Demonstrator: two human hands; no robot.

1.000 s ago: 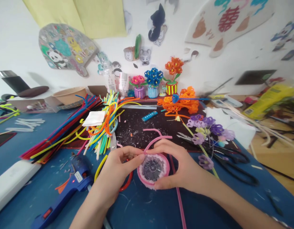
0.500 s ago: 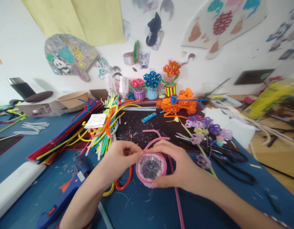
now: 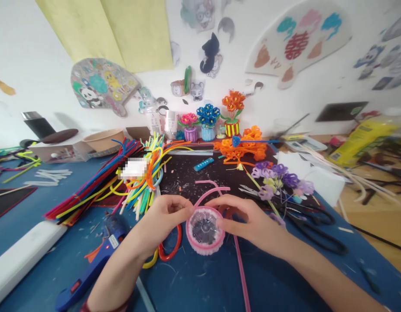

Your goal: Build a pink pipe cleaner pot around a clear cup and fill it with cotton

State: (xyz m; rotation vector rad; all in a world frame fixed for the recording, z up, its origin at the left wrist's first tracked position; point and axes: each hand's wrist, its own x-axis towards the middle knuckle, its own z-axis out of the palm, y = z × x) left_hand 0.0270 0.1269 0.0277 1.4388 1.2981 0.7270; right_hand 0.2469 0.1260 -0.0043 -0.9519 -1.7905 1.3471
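Gripping pink-edged container (image 3: 206, 232) by the rim between left hand (image 3: 167, 216) and right hand (image 3: 249, 219); probably light, crushable; best pinched gently beside the fingertips.

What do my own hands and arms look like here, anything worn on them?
Your left hand and right hand show no gloves or rings. The left forearm is bare down to a dark red sleeve edge; the right forearm shows no sleeve.
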